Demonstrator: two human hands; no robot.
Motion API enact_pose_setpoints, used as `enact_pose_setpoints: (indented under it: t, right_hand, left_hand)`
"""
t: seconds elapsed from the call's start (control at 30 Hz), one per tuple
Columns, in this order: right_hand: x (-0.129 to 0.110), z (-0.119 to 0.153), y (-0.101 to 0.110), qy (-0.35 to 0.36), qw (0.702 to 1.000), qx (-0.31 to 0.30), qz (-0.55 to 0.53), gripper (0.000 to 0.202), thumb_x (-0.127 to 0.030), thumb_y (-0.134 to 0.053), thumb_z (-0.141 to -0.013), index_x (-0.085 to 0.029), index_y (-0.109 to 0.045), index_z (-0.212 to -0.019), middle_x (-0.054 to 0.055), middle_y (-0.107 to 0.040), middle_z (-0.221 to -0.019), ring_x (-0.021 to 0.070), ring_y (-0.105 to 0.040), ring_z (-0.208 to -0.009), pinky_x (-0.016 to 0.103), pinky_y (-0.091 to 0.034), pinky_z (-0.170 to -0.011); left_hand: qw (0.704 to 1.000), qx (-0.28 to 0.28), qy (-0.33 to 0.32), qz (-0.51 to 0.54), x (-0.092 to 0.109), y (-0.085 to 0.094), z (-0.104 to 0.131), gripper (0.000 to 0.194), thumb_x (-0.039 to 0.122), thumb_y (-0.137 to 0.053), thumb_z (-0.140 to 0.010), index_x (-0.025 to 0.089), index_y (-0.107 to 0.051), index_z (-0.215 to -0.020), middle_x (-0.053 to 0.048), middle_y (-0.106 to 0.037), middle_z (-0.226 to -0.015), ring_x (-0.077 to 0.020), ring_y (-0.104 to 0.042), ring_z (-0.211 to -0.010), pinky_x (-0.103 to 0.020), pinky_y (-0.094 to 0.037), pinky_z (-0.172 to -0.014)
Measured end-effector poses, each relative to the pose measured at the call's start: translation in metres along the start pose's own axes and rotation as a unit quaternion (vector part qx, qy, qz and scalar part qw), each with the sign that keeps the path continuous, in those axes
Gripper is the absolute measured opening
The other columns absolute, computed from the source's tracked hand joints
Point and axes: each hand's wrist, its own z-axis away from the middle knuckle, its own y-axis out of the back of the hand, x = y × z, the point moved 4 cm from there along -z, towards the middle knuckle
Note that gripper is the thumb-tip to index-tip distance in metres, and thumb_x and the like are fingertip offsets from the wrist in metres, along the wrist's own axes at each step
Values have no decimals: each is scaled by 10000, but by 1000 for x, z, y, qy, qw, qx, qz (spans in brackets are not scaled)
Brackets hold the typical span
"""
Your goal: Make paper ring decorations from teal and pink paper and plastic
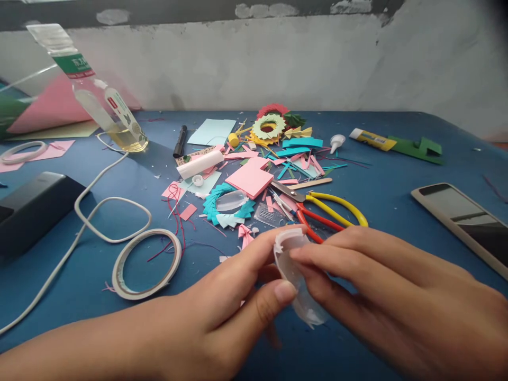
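A curved, translucent white plastic piece (299, 283) with ragged edges is held between both hands above the table's front. My left hand (242, 296) grips its left side, thumb in front and index finger behind the upper rim. My right hand (381, 286) pinches its right side, with fingertips at the upper opening. Just beyond the hands lie scissors (317, 211) with red and yellow handles. Left of them is a blue folded-paper ring (210, 203) with a clear piece in its middle, near pink paper squares (252, 177).
A tape roll (119, 280), white cable (81, 211) and black box (39, 211) lie left. Behind them a bottle (127, 127) leans. A phone (468, 222) lies right, a glue tube (371, 138) back right. Paper scraps and folded rings (269, 111) cover the middle.
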Motion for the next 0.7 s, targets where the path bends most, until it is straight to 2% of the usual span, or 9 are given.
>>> enact_pose_setpoints:
  t: [0.17,0.33,0.43,0.57,0.7]
  right_hand:
    - [-2,-1,0,17,1000,-14,-3,223,-180,-424,-906,-168,-647,-917,-2,-645,-703,79,-573,-635,181,-437,-564]
    - [-2,1,-2,30,999,-20,-11,204,-167,-426,-900,-168,-630,-903,-2,-631,-682,91,-560,-618,199,-434,-540]
    - [-1,2,-6,27,999,-21,-11,142,-172,-466,-877,-182,-608,-877,-10,-610,-677,97,-553,-615,204,-442,-551]
    - [2,1,-6,-11,999,-8,-36,75,-166,-516,-841,-198,-574,-806,-21,-610,-704,80,-565,-619,176,-452,-562]
    - [2,-1,-2,-16,1000,3,-20,102,-140,-558,-812,-196,-598,-887,-14,-644,-788,80,-599,-707,162,-471,-639]
  left_hand:
    - [998,0,33,-53,-1,2,-2,420,251,-307,-945,310,-218,-1352,-28,-536,-1111,-78,-533,-707,-164,-524,-638]
    - [993,10,23,-117,-1,5,-1,442,207,-339,-930,283,-219,-1349,-39,-535,-1082,-93,-553,-703,-212,-527,-674]
    - [995,4,17,-99,-2,5,-1,419,235,-312,-937,281,-222,-1344,-47,-518,-1061,-102,-554,-719,-209,-532,-648]
    - [996,6,6,-89,1,4,-1,396,274,-309,-937,255,-261,-1330,-54,-532,-981,-119,-559,-710,-221,-534,-638]
    - [994,-12,-4,-108,5,5,-3,425,258,-318,-934,249,-231,-1351,-58,-556,-990,-118,-561,-686,-215,-526,-621]
